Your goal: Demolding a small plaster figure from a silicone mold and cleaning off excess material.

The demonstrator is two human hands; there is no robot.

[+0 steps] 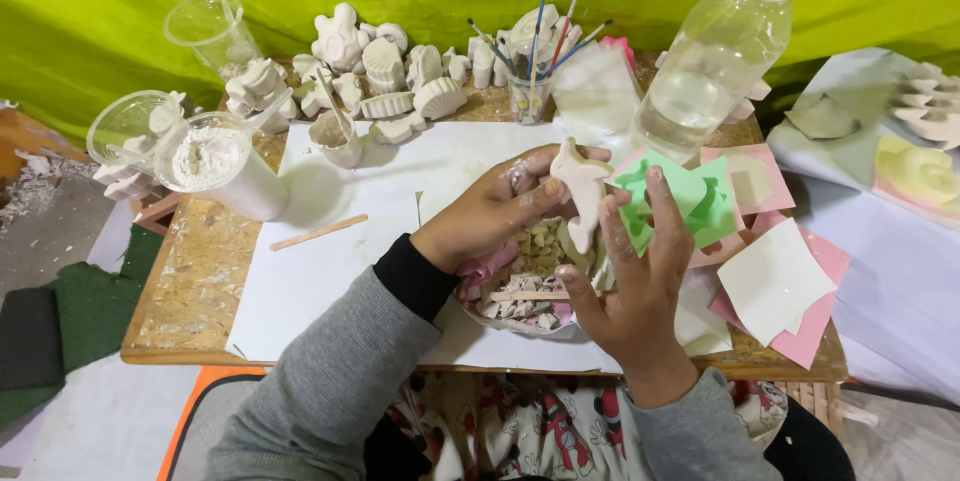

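My left hand (500,203) grips a white plaster figure (583,191) by its upper part, held upright above a bowl (520,323). My right hand (635,276) holds a flexible green mould (690,196), fingers spread over its near side, right beside the figure. The bowl below holds broken plaster pieces and a wooden stick (530,295). Both hands are dusted with white powder.
Several finished plaster casts (385,71) are heaped at the table's back. A cup of white powder (215,166), empty clear cups (205,31), a jar of paintbrushes (530,91), a plastic water bottle (715,61), a loose stick (318,232) and pink and cream moulds (775,281) surround the white paper.
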